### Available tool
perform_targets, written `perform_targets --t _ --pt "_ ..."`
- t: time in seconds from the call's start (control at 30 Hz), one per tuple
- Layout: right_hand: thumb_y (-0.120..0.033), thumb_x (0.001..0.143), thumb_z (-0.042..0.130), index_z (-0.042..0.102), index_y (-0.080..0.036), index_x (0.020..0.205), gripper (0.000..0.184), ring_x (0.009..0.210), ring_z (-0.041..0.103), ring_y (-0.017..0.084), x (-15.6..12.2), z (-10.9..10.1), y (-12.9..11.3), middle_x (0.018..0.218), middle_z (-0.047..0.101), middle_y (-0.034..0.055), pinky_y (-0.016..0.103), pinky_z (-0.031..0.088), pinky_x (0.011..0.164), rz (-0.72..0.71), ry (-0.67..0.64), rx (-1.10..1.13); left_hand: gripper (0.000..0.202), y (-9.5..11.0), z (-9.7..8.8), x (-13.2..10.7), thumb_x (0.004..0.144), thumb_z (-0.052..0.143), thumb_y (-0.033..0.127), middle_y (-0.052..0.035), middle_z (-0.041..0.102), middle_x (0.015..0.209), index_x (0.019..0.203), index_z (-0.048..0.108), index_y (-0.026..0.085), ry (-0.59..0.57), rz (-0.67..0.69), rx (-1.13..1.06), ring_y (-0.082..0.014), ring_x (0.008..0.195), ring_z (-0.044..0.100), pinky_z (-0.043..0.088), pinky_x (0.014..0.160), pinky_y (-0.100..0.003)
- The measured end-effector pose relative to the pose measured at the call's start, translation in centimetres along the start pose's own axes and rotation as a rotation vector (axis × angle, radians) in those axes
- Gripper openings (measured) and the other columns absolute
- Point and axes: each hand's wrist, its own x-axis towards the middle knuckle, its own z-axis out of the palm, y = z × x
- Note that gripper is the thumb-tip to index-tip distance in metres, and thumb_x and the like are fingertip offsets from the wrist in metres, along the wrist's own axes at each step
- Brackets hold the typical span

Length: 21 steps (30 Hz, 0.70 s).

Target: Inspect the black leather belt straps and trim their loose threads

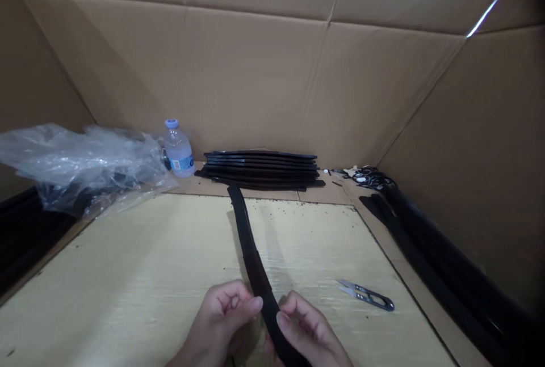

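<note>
Black strip [255, 268] runs lengthwise between your two hands, over the middle of the desk [128, 276], its near end passing out of view at the bottom edge. Your left hand [227, 316] pinches its left edge between thumb and curled forefinger; your right hand [310, 330], a little nearer to you, pinches the right edge, thumb on top. Just beyond your right hand, thread snips [367, 295] lie on the desk, blades apart and pointing left. Further along the right side, you have a bundle of long black strips [426, 253]; on the left, a crumpled clear plastic bag [97, 163] lies over more dark material. Past the far end of your strip sits a stack of black strips [259, 169], with an upright water bottle [180, 151] just left of it and a dark tangle [370, 178] to its right. Behind everything stands a cardboard wall [255, 72].
</note>
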Motion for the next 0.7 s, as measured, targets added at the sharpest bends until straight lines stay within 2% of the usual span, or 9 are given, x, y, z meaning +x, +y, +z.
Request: perform_targets --t 0.13,0.33,0.4,0.5,0.57,0.63,0.7 --pt "-0.054 0.069 0.067 0.038 -0.019 0.074 0.046 0.04 0.049 0.005 -0.6 0.3 -0.9 0.062 0.063 0.0009 0.014 0.029 0.039 0.065 0.007 -0.019 0.033 0.3 0.5 -0.3 0.066 0.074 0.038 -0.0008 0.054 0.05 0.058 0.052 0.014 0.036 0.019 -0.028 -0.0115 0.044 0.049 0.032 0.045 -0.022" --pt "-0.049 0.073 0.065 0.04 -0.018 0.072 0.04 0.043 0.047 0.006 -0.9 0.4 -1.4 0.067 0.063 0.0023 0.012 0.027 0.033 0.105 0.064 -0.008 0.036 0.5 0.6 -0.4 0.066 0.074 0.034 0.009 0.033 0.039 0.054 0.047 0.014 0.108 0.06 -0.031 -0.0021 0.035 0.023 0.013 0.038 -0.018" --pt "-0.046 0.074 0.065 0.043 -0.018 0.075 0.036 0.045 0.047 0.006 -1.0 0.4 -1.5 0.069 0.063 0.0026 0.012 0.028 0.034 0.087 0.051 0.003 0.032 0.6 0.7 -0.5 0.067 0.074 0.031 0.0073 0.041 0.041 0.057 0.05 0.014 0.065 0.082 -0.036 -0.003 0.036 0.032 0.021 0.04 -0.017" --pt "-0.042 0.076 0.066 0.049 -0.016 0.088 0.032 0.049 0.046 0.006 -1.1 0.3 -1.5 0.071 0.06 0.0021 0.011 0.03 0.034 0.071 0.026 0.007 0.023 0.6 0.8 -0.5 0.066 0.075 0.027 -0.0011 0.06 0.057 0.067 0.057 0.013 -0.073 0.118 -0.061 -0.0121 0.054 0.057 0.038 0.052 -0.022" --pt "-0.042 0.075 0.068 0.052 -0.016 0.098 0.038 0.048 0.044 0.005 -1.2 0.4 -1.2 0.072 0.058 0.0009 0.011 0.031 0.032 0.077 0.018 0.007 0.023 0.7 0.8 -0.5 0.065 0.075 0.026 -0.0032 0.064 0.062 0.07 0.058 0.012 -0.099 0.128 -0.06 -0.0148 0.06 0.06 0.04 0.056 -0.024" --pt "-0.041 0.073 0.07 0.051 -0.016 0.106 0.046 0.045 0.042 0.004 -1.3 0.4 -0.7 0.069 0.055 -0.0013 0.011 0.033 0.031 0.082 0.017 0.008 0.023 0.6 0.6 -0.4 0.064 0.076 0.025 -0.0029 0.063 0.064 0.069 0.059 0.011 -0.075 0.134 -0.029 -0.0133 0.06 0.058 0.039 0.056 -0.023" --pt "-0.041 0.074 0.069 0.052 -0.016 0.106 0.045 0.04 0.04 0.003 -1.3 0.4 -0.3 0.064 0.051 -0.0038 0.011 0.034 0.03 0.08 -0.006 -0.003 0.023 0.6 0.4 -0.4 0.064 0.075 0.027 -0.0027 0.062 0.066 0.069 0.059 0.011 -0.058 0.139 0.026 -0.012 0.061 0.056 0.038 0.056 -0.022"
